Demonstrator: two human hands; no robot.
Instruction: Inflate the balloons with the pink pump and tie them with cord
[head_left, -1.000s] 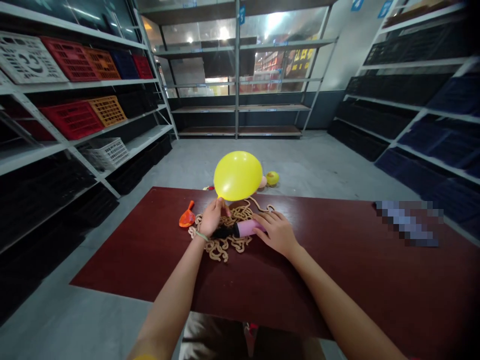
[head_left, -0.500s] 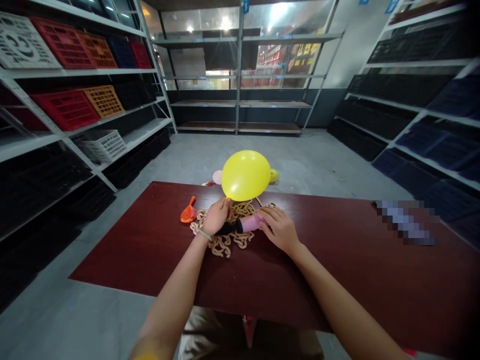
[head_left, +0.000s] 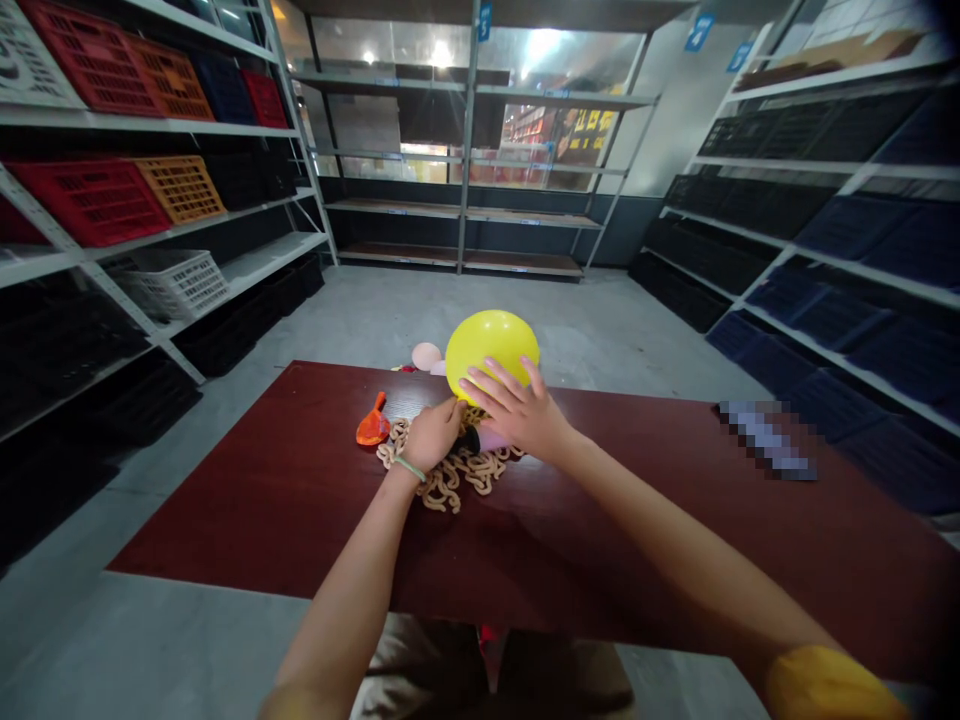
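An inflated yellow balloon (head_left: 487, 340) stands over the far part of the table. My left hand (head_left: 435, 435), a pale green band at its wrist, pinches the balloon's neck at its lower left. Spread across the balloon's lower right side are the fingers of my right hand (head_left: 525, 405), seemingly touching it. Under that hand lies a pink and black tube (head_left: 493, 438) that looks like a balloon pump, partly hidden. Around and beneath it is a heap of tan, curly, cord-like pieces (head_left: 442, 490). Left of the heap rests an orange, limp balloon-like piece (head_left: 373, 425).
The dark red table (head_left: 247, 480) has a blurred flat object (head_left: 765, 440) at its right. Pale pink balloons (head_left: 426, 356) show beyond the far edge. Shelves with coloured crates (head_left: 90, 200) line the left, and racks with dark crates (head_left: 840, 310) the right.
My right hand has left the pink part of the tube and moved up and left onto the balloon, fingers spreading. My left hand keeps its pinch on the neck. The camera view has turned slightly right.
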